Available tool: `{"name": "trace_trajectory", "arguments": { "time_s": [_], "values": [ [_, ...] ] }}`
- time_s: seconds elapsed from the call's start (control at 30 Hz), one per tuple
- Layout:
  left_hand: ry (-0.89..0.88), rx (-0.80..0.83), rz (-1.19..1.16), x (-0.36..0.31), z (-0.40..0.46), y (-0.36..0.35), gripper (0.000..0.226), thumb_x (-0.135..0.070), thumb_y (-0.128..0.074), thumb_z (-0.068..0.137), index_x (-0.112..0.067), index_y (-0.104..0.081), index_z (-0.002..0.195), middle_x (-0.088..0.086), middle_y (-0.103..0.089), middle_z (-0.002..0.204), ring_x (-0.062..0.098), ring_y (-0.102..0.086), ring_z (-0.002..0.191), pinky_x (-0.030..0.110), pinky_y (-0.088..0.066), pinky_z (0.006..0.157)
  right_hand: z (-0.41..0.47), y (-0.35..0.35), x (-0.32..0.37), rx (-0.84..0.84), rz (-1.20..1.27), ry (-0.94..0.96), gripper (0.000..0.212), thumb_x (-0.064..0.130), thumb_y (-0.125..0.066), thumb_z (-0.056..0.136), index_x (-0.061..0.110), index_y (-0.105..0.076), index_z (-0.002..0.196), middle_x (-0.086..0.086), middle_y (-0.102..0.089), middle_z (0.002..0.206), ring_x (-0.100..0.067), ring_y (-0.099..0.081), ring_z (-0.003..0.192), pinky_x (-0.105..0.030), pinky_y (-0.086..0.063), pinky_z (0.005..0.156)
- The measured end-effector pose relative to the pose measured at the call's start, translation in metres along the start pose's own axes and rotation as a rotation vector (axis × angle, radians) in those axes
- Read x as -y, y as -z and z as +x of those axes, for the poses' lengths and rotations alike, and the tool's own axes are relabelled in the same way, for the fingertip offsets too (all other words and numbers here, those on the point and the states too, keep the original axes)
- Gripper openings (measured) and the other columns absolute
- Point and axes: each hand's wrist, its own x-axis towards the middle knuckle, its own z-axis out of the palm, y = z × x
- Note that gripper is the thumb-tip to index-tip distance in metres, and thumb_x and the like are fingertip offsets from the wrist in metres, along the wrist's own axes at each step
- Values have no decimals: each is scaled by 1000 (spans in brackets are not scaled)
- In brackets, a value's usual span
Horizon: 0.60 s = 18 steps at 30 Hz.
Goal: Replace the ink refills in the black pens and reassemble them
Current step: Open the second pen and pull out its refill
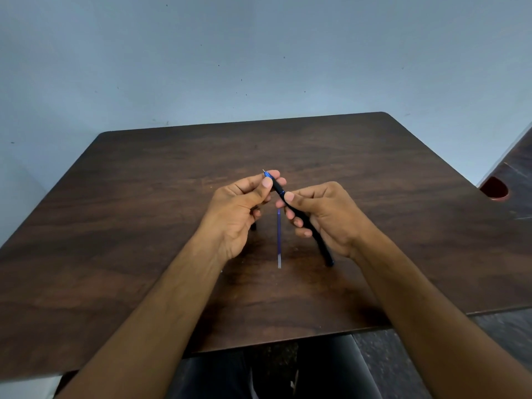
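Pen, black with a blue tip, hangs slantwise above the middle of the brown table, tip toward 11 o'clock. The left hand pinches its tip end between thumb and fingers; the right hand curls around the barrel. A loose blue refill lies on the table between the wrists, running 12 to 6 o'clock.

Black pen held tilted; blue refill flat on table
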Motion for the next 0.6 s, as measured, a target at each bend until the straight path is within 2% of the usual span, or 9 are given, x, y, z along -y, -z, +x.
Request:
{"name": "trace_trajectory", "arguments": {
  "time_s": [0.07, 0.13, 0.2, 0.27, 0.33, 0.4, 0.47, 0.53, 0.6],
  "values": [
    [-23, -51, -8, 0, 0, -3, 11, -23, -73, 87, -19, -80, 94, 1, -79, 102, 2, -57, 72, 24, -34, 64, 0, 1, 1, -13, -33, 24, 23, 7, -61, 100, -5, -77, 89, -10, -59, 64, -16, -46, 54, -25, -37, 43],
    [-32, -137, -55, 1, 0, -5, 22, -27, -82, 72, -13, -80, 88, 1, -77, 88, 5, -53, 64, 24, -35, 62, 0, 1, 2, -27, -89, 55, 21, 8, -64, 98, -8, -77, 92, -10, -60, 65, -16, -48, 55, -25, -39, 44],
    [-11, -204, -95, 2, 2, -5, 31, -29, -87, 59, -12, -78, 82, -2, -68, 71, 8, -49, 61, 24, -38, 61, 1, 1, 3, -29, -137, 73, 21, 8, -65, 97, -10, -76, 94, -10, -61, 65, -16, -49, 55, -25, -41, 45],
    [-2, -181, -102, 3, 2, -4, 29, -31, -88, 59, -15, -76, 81, -6, -63, 66, 7, -49, 62, 24, -39, 63, 1, 0, 5, -20, -134, 67, 20, 8, -65, 98, -9, -76, 95, -11, -60, 66, -17, -49, 55, -26, -41, 45],
    [-17, -118, -91, 2, 1, -3, 27, -32, -85, 66, -18, -77, 88, -10, -69, 75, 4, -52, 67, 23, -39, 68, 1, 0, 5, -24, -125, 63, 21, 8, -64, 98, -9, -76, 95, -11, -60, 67, -17, -49, 55, -26, -40, 45],
    [-36, -20, -50, 1, -1, -1, 33, -32, -78, 77, -18, -77, 107, -8, -77, 101, 0, -58, 77, 25, -37, 74, 0, 1, 5, -47, -132, 67, 21, 9, -63, 99, -9, -76, 96, -11, -59, 67, -16, -48, 55, -26, -39, 45],
    [-60, 51, 25, -1, -3, 0, 30, -27, -68, 91, -18, -74, 118, -5, -75, 118, 1, -59, 91, 32, -33, 81, -1, 1, 5, -59, -138, 67, 22, 9, -63, 99, -8, -76, 97, -12, -59, 68, -16, -48, 55, -26, -39, 45],
    [-87, 57, 79, -1, -4, 1, 23, -19, -60, 98, -20, -74, 116, -4, -75, 118, -2, -62, 89, 33, -32, 80, -1, 1, 5, -56, -141, 64, 22, 9, -62, 99, -8, -76, 98, -13, -60, 69, -16, -48, 56, -26, -40, 45],
    [-95, 24, 61, -1, -5, -1, 19, -19, -64, 96, -21, -76, 109, -2, -78, 111, -3, -63, 81, 32, -33, 76, -2, 0, 6, -47, -130, 67, 22, 8, -62, 99, -9, -76, 98, -14, -60, 70, -17, -48, 56, -27, -40, 46]
  ]
}}
